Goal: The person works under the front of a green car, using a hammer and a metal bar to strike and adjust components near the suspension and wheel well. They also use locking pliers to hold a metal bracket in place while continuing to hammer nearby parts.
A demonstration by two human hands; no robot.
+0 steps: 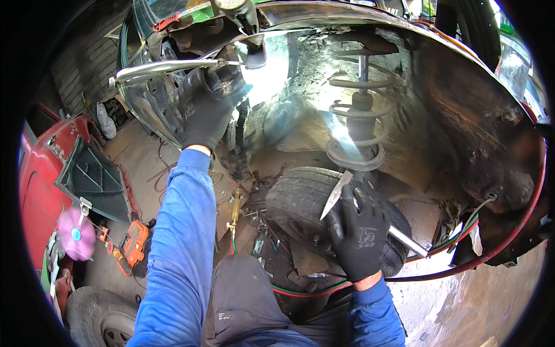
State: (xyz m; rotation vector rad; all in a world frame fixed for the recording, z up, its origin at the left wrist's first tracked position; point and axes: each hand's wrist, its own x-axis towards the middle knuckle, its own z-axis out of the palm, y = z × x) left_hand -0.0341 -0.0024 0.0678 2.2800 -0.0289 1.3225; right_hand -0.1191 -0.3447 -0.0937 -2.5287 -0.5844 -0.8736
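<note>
Low on the right, my right hand (363, 234), in a black glove, grips a hammer (409, 240) with a pointed head and a silver tubular handle. The head sticks out above the fingers, over a tyre (300, 194) lying under the wheel arch. My left hand (205, 110), also gloved, is raised at the left side of the arch. Its fingers curl round a rusty metal piece (225, 81), and the fingertips are partly hidden. Just above it lies a long silver tool (167, 69), like locking pliers. A bright light shines on the inner panel beside that hand.
A coil spring with a strut (362, 110) stands inside the arch. A red hose (520, 243) loops round the right side. A brass torch (235, 211) stands near my knee. At left are a red car body (46, 168), a pink fan (76, 233), an orange tool (136, 243) and a wheel (101, 315).
</note>
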